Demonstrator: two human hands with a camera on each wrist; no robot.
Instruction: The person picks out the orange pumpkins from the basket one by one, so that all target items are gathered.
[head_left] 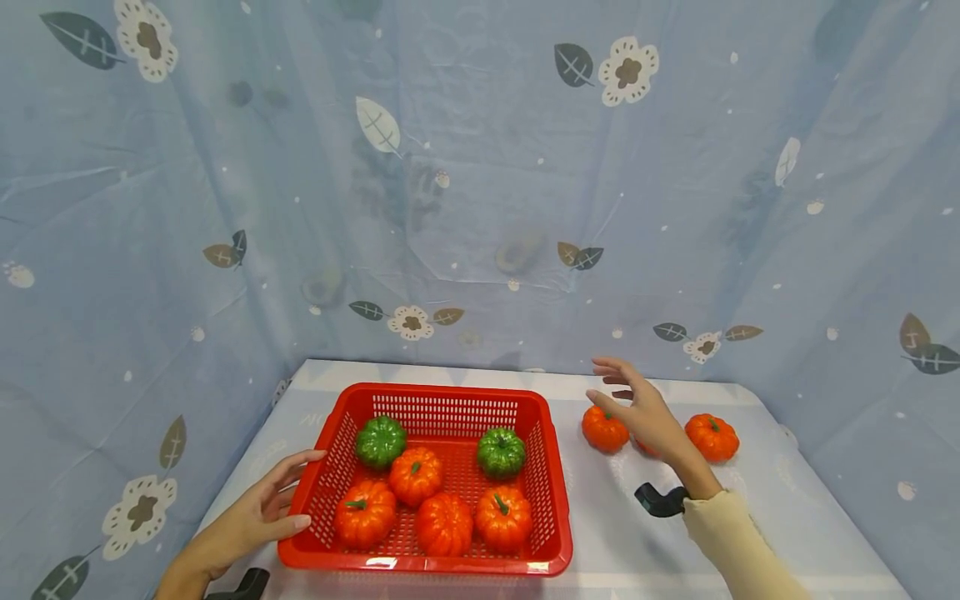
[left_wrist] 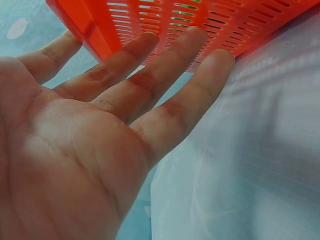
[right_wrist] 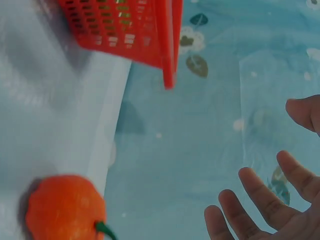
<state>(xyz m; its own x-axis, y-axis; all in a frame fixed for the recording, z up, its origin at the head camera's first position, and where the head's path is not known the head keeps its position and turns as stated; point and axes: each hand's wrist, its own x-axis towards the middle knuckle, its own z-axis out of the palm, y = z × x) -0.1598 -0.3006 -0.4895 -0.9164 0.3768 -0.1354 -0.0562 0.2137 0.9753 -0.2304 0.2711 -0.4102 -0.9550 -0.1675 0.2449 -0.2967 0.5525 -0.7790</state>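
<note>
A red plastic basket (head_left: 420, 563) stands on the table with several small orange pumpkins (head_left: 504, 518) and two green pumpkins (head_left: 381, 442) inside. At its left side, my left hand (head_left: 251, 518) touches the wall with extended fingertips; the left wrist view shows those fingers (left_wrist: 172, 115) against the slotted side. To the right of the basket, my right hand (head_left: 647, 417) is raised, fingers spread and holding nothing. Near it on the table lie an orange pumpkin (head_left: 603, 431), a second mostly hidden behind the hand, and a third (head_left: 712, 438) farther right.
A white-covered table (head_left: 600, 533) bears everything. Blue patterned cloth (head_left: 480, 208) hangs close behind the table's back edge and along both sides. Dark curved camera mounts (head_left: 660, 500) stick out at the wrists.
</note>
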